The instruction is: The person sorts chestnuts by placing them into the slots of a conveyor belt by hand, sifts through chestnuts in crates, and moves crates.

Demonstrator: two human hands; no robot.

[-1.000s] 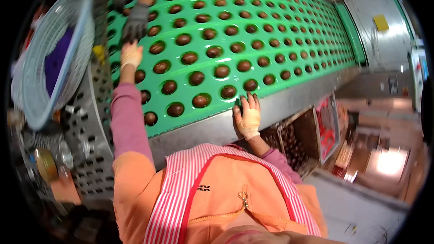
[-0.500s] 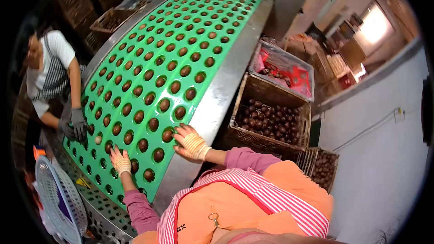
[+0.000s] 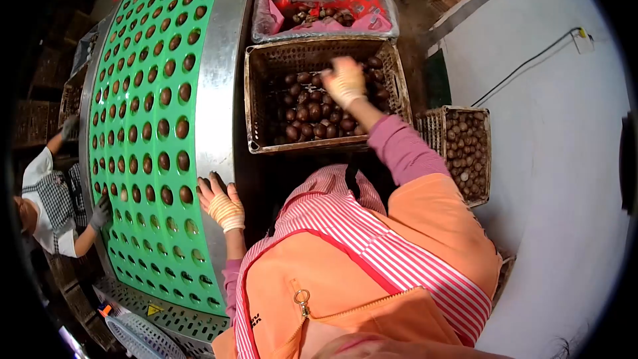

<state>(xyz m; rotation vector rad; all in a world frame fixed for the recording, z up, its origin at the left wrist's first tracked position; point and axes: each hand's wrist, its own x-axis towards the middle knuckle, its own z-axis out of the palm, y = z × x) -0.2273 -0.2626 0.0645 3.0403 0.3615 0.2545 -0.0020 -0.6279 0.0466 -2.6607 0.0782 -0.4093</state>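
My left hand rests with spread fingers on the metal edge of the conveyor, fingertips beside the green belt. Brown egg-shaped items sit in the oval pockets of the belt's upper part; the pockets near its lower end hold none. Over a brown crate of dark round items, my right hand is smeared by motion, and its fingers and anything in them cannot be made out. Pale wrapping covers both palms.
A lined crate with red and pink plastic stands behind the brown one. Right of it is a crate of paler round items. A co-worker with gloved hands is across the belt. A light-blue basket stands at the lower left.
The view has swung right, toward the crates. My left hand has left the belt pockets for the metal edge, and my right hand has moved from the belt's edge to over the brown crate.
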